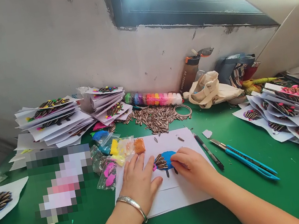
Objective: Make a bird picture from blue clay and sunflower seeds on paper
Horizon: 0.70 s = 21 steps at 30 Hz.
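Note:
A white sheet of paper [178, 192] lies on the green table in front of me. On it is a blue clay oval [169, 158] with several striped sunflower seeds [160, 162] stuck on its left part. My left hand [139, 181] lies flat on the paper, fingers spread, beside the oval. It wears a silver bangle. My right hand [191, 166] is curled, its fingertips pinched at the right edge of the blue clay. What the pinch holds is too small to make out.
A pile of loose sunflower seeds [156, 117] lies behind the paper. Small bags of coloured clay [114, 153] sit to the left. A black pen [208, 151] and blue tweezers [247, 160] lie to the right. Stacks of finished sheets [58, 120] stand on both sides.

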{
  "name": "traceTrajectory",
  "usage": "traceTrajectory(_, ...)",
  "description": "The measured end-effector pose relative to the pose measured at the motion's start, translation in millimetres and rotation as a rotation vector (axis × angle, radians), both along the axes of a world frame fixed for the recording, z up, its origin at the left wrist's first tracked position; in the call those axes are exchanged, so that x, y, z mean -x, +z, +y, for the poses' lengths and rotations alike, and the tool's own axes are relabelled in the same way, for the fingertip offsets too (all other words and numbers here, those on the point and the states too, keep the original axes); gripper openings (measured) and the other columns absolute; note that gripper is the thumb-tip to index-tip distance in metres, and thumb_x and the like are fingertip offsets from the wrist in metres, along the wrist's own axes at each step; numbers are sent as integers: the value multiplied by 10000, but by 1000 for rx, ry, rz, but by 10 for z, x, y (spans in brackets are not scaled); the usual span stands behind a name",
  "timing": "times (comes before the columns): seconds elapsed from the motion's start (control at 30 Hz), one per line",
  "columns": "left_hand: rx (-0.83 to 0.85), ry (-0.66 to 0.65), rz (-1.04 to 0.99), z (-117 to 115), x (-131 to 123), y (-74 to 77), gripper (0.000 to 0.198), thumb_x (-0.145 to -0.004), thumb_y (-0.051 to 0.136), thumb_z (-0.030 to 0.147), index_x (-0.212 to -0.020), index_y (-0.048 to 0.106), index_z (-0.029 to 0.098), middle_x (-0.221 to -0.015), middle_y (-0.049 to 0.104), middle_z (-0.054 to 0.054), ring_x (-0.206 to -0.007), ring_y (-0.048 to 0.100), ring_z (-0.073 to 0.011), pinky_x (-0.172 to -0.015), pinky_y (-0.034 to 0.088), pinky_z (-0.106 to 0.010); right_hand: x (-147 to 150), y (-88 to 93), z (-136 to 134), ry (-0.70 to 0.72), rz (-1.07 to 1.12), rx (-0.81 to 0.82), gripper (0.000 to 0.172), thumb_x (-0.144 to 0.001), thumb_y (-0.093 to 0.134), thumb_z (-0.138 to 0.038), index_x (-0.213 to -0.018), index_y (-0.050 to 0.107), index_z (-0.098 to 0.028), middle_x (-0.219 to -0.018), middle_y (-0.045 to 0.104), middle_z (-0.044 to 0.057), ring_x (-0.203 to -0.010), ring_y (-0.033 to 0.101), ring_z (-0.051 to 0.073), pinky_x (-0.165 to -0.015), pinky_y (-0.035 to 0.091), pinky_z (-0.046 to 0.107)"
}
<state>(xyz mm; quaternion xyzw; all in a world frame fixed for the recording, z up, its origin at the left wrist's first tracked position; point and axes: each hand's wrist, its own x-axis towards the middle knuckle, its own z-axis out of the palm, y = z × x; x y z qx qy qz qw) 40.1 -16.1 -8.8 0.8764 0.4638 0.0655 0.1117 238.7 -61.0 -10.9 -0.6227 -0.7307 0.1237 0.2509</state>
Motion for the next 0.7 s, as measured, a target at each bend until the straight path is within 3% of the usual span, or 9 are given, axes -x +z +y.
traceTrajectory(0.17, 17, 2, 33, -1, -1, 23, 533, -819, 592, 334, -1331, 521, 204, -1385, 500, -149, -1309, 380, -368, -1084, 282, -564, -174, 12, 42, -97, 22, -36, 194, -905, 475, -194, -888, 668, -190, -799, 620, 51, -793, 558, 187, -724, 430, 299)
traceTrajectory(0.3, 53, -8, 89, -1, -1, 80, 552, -835, 574, 379, -1351, 503, 195, -1403, 486, -158, -1323, 369, -377, -1080, 291, -568, -301, -10, 92, -179, -10, 60, 196, -904, 477, -218, -909, 673, -202, -836, 640, 45, -822, 578, 195, -712, 440, 303)
traceTrajectory(0.7, 40, 25, 82, -37, -9, 88, 559, -814, 596, 364, -1344, 509, 210, -1420, 470, -150, -1324, 379, -360, -1080, 301, -555, -162, -87, 127, -78, 36, 48, 266, -898, 435, -148, -999, 678, -188, -930, 693, 73, -888, 617, 202, -795, 485, 334)
